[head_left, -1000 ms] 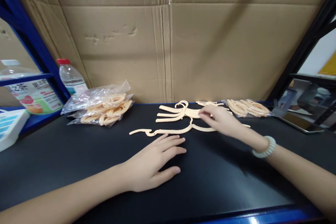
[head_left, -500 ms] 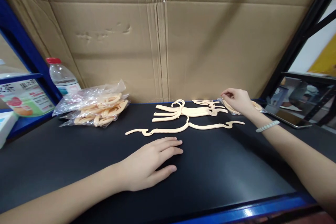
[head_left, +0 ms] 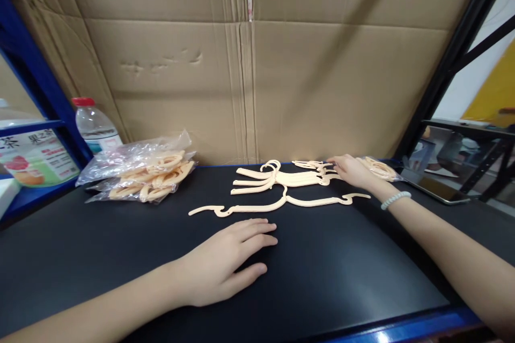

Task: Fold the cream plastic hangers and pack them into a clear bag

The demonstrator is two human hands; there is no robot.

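Observation:
My left hand (head_left: 225, 262) lies palm down on the black tabletop (head_left: 322, 278), fingers spread and holding nothing. Just beyond its fingertips an unfolded cream folding hanger (head_left: 257, 208) stretches sideways, hook pointing away. Behind that is a stack of cream folding hangers (head_left: 298, 178), arms fanned out at the left end. Some thinner cream pieces (head_left: 309, 164) lie at the back of the stack. At the stack's right end, my right hand (head_left: 356, 174) has its fingers bent and drawn together at the hanger tips. What they pinch, if anything, is too small to tell.
A clear plastic bag of cream ring-shaped pieces (head_left: 161, 174) lies at left, another bag (head_left: 378, 168) beyond my right wrist. A phone-like slab (head_left: 434, 186) sits at right. A red-capped bottle (head_left: 96, 126) stands back left. Cardboard (head_left: 181, 64) walls the rear.
My right hand has come down and left from over the right-hand bag to the right end of the hanger stack. My left hand stays spread on the table. The view has tilted slightly upward.

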